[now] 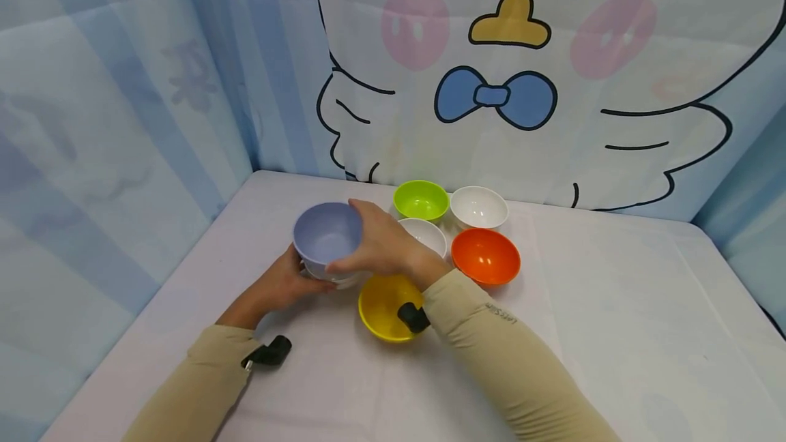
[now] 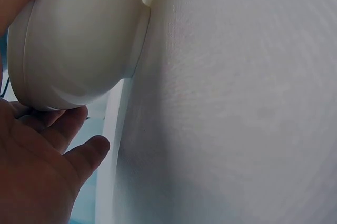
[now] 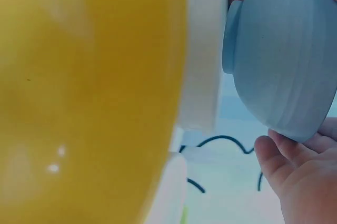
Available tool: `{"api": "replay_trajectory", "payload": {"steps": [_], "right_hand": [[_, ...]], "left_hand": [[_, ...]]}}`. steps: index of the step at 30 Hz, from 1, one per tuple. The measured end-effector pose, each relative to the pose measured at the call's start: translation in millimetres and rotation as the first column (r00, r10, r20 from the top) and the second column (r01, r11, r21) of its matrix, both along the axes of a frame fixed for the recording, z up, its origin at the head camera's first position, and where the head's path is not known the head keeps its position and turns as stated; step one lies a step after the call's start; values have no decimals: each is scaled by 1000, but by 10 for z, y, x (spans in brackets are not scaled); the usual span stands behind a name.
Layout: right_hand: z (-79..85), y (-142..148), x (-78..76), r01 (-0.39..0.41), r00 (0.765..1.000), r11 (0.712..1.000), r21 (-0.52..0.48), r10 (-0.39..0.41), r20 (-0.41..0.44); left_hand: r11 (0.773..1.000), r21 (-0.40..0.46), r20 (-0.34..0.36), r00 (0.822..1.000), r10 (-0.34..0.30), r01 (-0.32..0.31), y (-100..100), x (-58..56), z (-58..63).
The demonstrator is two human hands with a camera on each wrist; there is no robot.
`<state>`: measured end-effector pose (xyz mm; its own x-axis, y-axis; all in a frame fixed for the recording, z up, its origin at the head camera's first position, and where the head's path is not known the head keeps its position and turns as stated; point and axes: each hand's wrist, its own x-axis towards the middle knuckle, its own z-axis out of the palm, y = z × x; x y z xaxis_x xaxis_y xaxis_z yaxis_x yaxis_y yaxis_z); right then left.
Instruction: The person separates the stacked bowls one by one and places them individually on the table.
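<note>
My right hand (image 1: 389, 241) grips a lavender-blue bowl (image 1: 325, 230) by its sides, thumb toward me and fingers at the far side. Its foot ring shows in the right wrist view, where the blue bowl (image 3: 287, 50) is held from below by the fingers (image 3: 279, 158). Directly beneath it is a white bowl (image 1: 346, 280), mostly hidden from above. My left hand (image 1: 285, 285) holds that white bowl (image 2: 84, 40) around its side, its base close to the tabletop. A yellow bowl (image 1: 381, 305) stands just right of it, partly under my right wrist.
Behind my right hand stand a green bowl (image 1: 421, 198), a white bowl (image 1: 479, 207), another white bowl (image 1: 426, 234) and an orange bowl (image 1: 486, 258). The white-covered table (image 1: 614, 333) meets a printed cloth backdrop (image 1: 491, 155) at its far edge.
</note>
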<state>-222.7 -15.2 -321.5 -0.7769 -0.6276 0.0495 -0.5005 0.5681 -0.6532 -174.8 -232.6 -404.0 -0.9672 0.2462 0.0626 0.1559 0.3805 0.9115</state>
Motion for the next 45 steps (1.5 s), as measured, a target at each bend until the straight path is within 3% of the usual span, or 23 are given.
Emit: {"api": "replay_trajectory", "payload": {"steps": [7, 14, 29, 35, 45], "right_hand": [[161, 123, 60, 8, 1000, 1000, -15, -8, -30], [208, 326, 113, 39, 998, 999, -23, -40, -41], [74, 1028, 379, 86, 996, 994, -62, -87, -13], [-15, 1325, 475, 97, 993, 991, -89, -103, -60], [-131, 1703, 651, 178, 982, 982, -61, -181, -54]], "left_hand": [[1000, -27, 0, 1000, 3, -3, -7, -2, 11], [997, -67, 41, 999, 29, -26, -14, 6, 15], [983, -171, 88, 993, 85, -69, 39, -19, 40], [980, -187, 85, 993, 88, -71, 39, -26, 69], [982, -175, 96, 991, 91, -73, 44, -31, 70]]}}
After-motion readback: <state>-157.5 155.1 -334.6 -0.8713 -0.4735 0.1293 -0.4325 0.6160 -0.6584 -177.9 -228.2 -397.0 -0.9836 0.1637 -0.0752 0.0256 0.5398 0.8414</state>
